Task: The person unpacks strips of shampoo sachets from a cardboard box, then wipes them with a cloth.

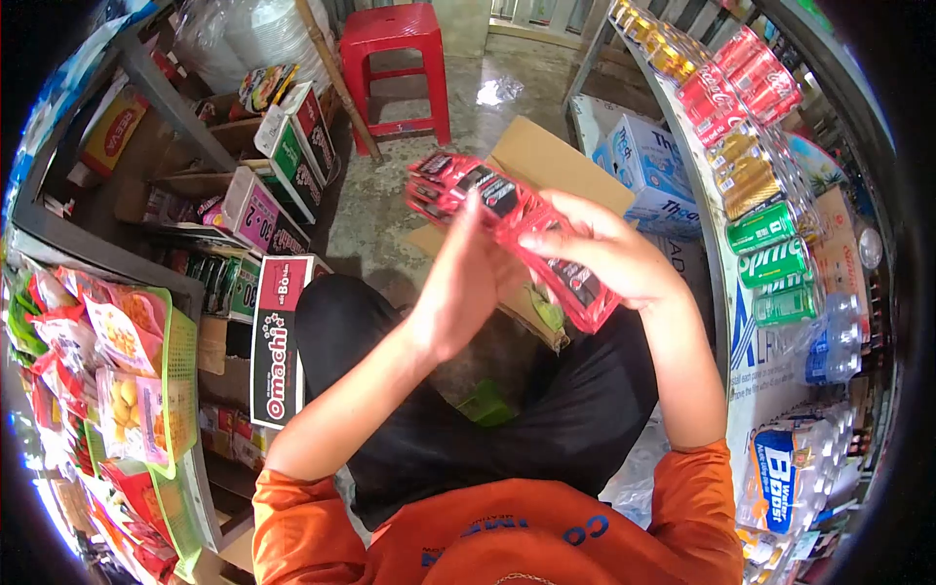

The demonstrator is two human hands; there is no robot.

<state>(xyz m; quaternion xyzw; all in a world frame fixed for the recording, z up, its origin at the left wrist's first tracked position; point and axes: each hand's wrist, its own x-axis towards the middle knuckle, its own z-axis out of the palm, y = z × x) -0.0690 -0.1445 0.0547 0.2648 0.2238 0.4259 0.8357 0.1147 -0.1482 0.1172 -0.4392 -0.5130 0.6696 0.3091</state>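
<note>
Red plastic packets with dark labels (492,192) lie in a stacked row between my two hands, above an open cardboard box. From below and the left, my left hand (458,278) supports the row, its thumb along the near side and its other fingers partly hidden behind. My right hand (600,249) is wrapped round the right end, with the thumb on top of the packets. Part of the cardboard box (561,161) shows behind the hands, and a green packet (548,307) is visible below them.
An Omachi carton (283,341) stands by my left knee, beside shelves of opened boxes. A red stool (393,68) is ahead. On the right shelf are Coca-Cola cans (736,88), Sprite cans (772,263) and bottles. A green basket (178,380) of packaged snacks is at left.
</note>
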